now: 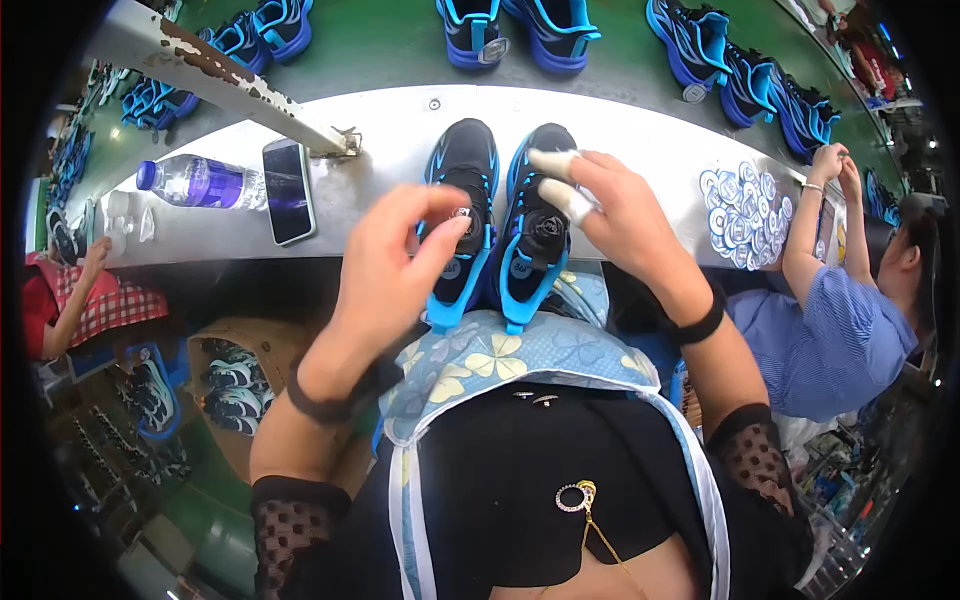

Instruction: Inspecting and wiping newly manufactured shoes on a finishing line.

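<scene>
Two black and blue sneakers stand side by side on the metal bench edge, toes pointing away from me. My left hand (385,275) is over the left sneaker (465,150), thumb and index finger closed around a small shiny piece by its tongue; I cannot make out what it is. Above the outer side of the right sneaker (520,265) hangs my right hand (625,205), fingers apart, with pale covers on two fingertips. A round dark dial (545,228) shows on that shoe's tongue. Both heels reach over the bench edge toward my patterned apron (500,355).
At left lie a water bottle (205,182) and a phone (288,190), beside a chipped metal post (220,75). Round tags (745,215) are piled at right. More sneakers (520,30) stand on the green surface beyond. Another person (830,320) works at right, one more at far left.
</scene>
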Demonstrator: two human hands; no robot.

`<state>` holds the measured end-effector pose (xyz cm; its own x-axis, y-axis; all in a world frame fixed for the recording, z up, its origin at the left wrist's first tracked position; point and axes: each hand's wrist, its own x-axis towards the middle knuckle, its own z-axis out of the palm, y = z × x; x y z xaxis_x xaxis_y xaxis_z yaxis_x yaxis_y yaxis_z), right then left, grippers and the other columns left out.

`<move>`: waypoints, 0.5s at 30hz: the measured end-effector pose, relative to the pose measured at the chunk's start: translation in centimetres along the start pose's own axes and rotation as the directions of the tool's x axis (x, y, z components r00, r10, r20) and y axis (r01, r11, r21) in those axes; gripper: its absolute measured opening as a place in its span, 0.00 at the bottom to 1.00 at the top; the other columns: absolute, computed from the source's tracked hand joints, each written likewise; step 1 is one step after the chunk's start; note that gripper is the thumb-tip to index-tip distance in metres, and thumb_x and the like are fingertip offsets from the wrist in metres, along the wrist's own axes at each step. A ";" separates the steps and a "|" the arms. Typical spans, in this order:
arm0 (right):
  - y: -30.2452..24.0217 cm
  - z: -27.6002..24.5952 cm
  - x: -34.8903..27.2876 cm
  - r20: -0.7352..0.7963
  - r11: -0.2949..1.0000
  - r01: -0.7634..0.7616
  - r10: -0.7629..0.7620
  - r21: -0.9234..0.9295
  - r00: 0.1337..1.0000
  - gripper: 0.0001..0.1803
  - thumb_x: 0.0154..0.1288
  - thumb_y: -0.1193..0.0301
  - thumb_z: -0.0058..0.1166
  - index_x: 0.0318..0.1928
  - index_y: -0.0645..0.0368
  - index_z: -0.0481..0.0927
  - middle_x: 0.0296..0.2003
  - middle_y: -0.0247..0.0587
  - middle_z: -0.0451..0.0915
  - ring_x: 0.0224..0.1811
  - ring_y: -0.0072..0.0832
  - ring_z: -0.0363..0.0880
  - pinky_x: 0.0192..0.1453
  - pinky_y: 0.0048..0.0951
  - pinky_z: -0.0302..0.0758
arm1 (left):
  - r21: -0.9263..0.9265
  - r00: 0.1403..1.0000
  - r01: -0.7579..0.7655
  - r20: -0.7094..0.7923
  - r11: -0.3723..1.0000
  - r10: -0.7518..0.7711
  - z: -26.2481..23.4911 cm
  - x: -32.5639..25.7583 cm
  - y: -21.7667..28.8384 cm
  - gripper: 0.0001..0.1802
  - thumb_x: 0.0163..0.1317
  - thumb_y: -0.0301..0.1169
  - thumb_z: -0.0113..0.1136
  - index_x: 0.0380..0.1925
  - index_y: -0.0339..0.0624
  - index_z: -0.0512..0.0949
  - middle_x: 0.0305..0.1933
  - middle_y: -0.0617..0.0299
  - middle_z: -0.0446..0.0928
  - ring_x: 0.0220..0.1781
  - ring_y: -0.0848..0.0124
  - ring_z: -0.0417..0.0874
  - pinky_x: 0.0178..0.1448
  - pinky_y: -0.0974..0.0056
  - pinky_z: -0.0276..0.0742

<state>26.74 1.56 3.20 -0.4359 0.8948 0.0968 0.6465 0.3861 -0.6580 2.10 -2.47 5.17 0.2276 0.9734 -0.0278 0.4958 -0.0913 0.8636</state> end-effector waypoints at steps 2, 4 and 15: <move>0.5 2.2 2.5 0.070 0.996 0.087 -0.086 -0.004 0.994 0.20 0.66 0.70 0.57 0.58 0.60 0.77 0.41 0.51 0.80 0.42 0.47 0.78 0.49 0.38 0.74 | 0.123 0.986 -0.075 -0.141 0.990 0.092 1.5 0.7 -3.4 0.14 0.55 0.29 0.67 0.41 0.38 0.80 0.43 0.62 0.77 0.44 0.72 0.77 0.47 0.66 0.71; 1.1 4.7 3.9 0.148 0.990 0.121 -0.130 0.066 0.980 0.22 0.66 0.73 0.54 0.60 0.61 0.75 0.41 0.53 0.79 0.45 0.49 0.78 0.50 0.40 0.74 | 0.015 1.000 -0.024 -0.012 1.000 0.025 2.5 1.2 -4.1 0.17 0.52 0.28 0.69 0.42 0.39 0.79 0.39 0.63 0.73 0.44 0.71 0.75 0.47 0.67 0.70; 0.2 5.1 5.3 0.247 0.992 0.015 -0.046 0.124 0.968 0.22 0.62 0.81 0.50 0.58 0.64 0.77 0.45 0.56 0.80 0.48 0.51 0.78 0.52 0.41 0.75 | -0.313 0.930 0.049 0.360 0.949 0.071 0.6 2.5 -6.4 0.23 0.58 0.27 0.64 0.55 0.41 0.76 0.47 0.64 0.75 0.52 0.73 0.73 0.54 0.67 0.69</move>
<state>21.38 5.21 -0.23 -0.6061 0.7930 -0.0610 0.5572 0.3686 -0.7441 -0.02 0.44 -0.76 0.5490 0.8230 -0.1457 0.2191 0.0265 0.9753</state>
